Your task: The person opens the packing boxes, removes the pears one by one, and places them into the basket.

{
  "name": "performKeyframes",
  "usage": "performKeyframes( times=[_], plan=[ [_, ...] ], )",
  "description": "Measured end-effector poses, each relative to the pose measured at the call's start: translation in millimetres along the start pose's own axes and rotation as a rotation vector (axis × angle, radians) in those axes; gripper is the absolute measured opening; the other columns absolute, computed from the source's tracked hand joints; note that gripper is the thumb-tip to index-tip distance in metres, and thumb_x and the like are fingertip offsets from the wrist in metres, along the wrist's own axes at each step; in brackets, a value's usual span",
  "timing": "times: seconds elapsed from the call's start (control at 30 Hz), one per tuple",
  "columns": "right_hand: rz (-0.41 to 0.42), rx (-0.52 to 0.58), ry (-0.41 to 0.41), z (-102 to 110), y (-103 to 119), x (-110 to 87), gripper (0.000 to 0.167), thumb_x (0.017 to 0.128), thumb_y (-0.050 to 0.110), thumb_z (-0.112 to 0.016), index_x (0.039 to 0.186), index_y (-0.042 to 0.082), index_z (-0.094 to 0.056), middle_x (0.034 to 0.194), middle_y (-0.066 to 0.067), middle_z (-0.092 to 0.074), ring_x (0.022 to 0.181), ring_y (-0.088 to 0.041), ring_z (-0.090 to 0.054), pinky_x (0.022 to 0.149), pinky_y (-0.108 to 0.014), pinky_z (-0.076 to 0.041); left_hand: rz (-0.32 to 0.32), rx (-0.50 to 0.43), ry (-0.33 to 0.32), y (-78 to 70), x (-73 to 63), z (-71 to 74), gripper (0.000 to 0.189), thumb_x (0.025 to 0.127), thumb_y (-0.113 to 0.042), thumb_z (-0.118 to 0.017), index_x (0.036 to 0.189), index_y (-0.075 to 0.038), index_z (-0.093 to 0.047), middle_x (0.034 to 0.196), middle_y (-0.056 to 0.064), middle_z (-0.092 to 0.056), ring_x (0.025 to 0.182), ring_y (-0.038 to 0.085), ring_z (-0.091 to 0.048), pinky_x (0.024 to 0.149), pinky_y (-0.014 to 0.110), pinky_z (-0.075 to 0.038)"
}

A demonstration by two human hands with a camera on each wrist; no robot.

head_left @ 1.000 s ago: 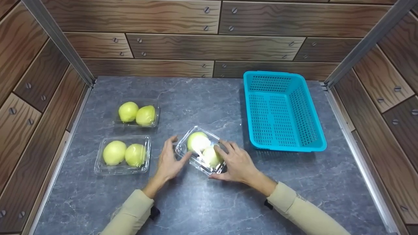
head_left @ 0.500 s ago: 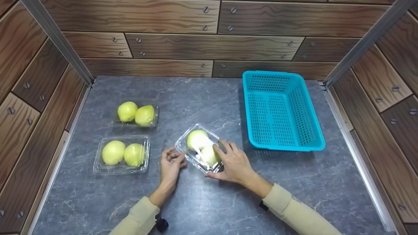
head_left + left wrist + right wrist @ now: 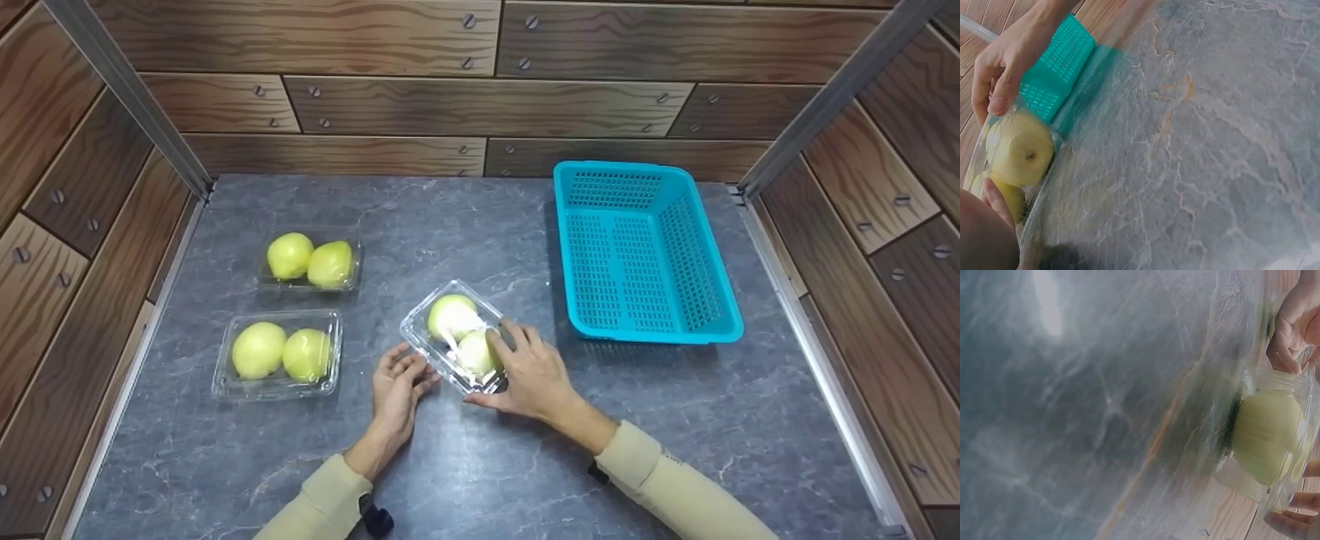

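A clear plastic clamshell box (image 3: pixel 417 328) with two yellow-green pears (image 3: pixel 451 315) lies at an angle in the middle of the head view. My right hand (image 3: pixel 534 375) grips its right end, fingers over the far side and thumb at the near corner. My left hand (image 3: pixel 396 394) is at the box's near left edge with its fingers loosely bent; the contact there is partly hidden. In the left wrist view, one pear (image 3: pixel 1022 149) shows through the clear wall. The right wrist view shows a blurred pear (image 3: pixel 1266 436) inside the box, between both hands.
Two more clear boxes with two pears each stand on the left, a nearer box (image 3: pixel 225 384) and a farther box (image 3: pixel 352 280). A blue perforated basket (image 3: pixel 637 330) stands at the back right of the grey marbled table (image 3: pixel 480 480). Wood-patterned walls enclose the table.
My left hand has come away from its spread hold at the box's left end to the near edge, its fingers more bent. The box has shifted slightly away, with my right hand still gripping it.
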State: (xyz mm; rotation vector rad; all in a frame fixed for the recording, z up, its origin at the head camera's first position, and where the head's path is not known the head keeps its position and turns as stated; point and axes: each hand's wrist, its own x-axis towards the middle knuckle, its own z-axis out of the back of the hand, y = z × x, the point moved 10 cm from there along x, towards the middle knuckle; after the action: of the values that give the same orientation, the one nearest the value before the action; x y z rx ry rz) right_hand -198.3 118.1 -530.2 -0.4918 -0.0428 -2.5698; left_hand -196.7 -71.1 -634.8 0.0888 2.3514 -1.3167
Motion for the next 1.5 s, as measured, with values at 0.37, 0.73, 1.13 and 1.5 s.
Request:
performKeyframes(
  times=[0.37, 0.73, 1.13, 1.5],
  plan=[
    [-0.012, 0.023, 0.005, -0.4, 2.0, -0.1, 0.110, 0.068, 0.096, -0.066, 0.140, 0.013, -0.062, 0.139, -0.016, -0.064, 0.116, -0.032, -0.066, 0.076, -0.041, -0.069, -0.041, -0.007, 0.059, 1.0, -2.3, -5.6, 0.057, 0.088, 0.017, -0.060, 0.139, 0.004, -0.040, 0.097, 0.002, -0.059, 0.077, 0.012, -0.065, 0.067, 0.024, -0.066],
    [0.084, -0.009, 0.074, 2.7, 0.6, 7.6, 0.102, 0.077, 0.093, -0.059, 0.141, 0.013, -0.058, 0.138, -0.015, -0.063, 0.109, -0.032, -0.069, 0.068, -0.037, -0.069, -0.044, -0.002, 0.110, 1.5, -3.4, -10.7, 0.068, 0.082, 0.017, -0.066, 0.142, 0.004, -0.036, 0.100, 0.002, -0.059, 0.076, 0.009, -0.067, 0.070, 0.024, -0.067],
    [0.259, -0.097, -0.001, 20.7, -3.6, 6.6, 0.093, 0.080, 0.089, -0.062, 0.134, 0.013, -0.062, 0.129, -0.012, -0.068, 0.103, -0.028, -0.071, 0.078, -0.035, -0.068, -0.051, 0.029, 0.117, 3.3, -4.7, -14.5, 0.070, 0.084, 0.017, -0.063, 0.146, 0.004, -0.033, 0.104, 0.002, -0.059, 0.074, 0.005, -0.063, 0.069, 0.022, -0.066],
    [0.534, -0.069, -0.177, 36.2, -6.8, -12.4, 0.066, 0.081, 0.061, -0.080, 0.125, 0.013, -0.069, 0.114, -0.007, -0.071, 0.100, -0.023, -0.069, 0.079, -0.031, -0.067, -0.028, 0.044, 0.105, 4.5, -5.5, -15.8, 0.070, 0.084, 0.016, -0.062, 0.146, 0.001, -0.032, 0.103, 0.001, -0.057, 0.072, 0.005, -0.060, 0.068, 0.021, -0.063]
  ],
)
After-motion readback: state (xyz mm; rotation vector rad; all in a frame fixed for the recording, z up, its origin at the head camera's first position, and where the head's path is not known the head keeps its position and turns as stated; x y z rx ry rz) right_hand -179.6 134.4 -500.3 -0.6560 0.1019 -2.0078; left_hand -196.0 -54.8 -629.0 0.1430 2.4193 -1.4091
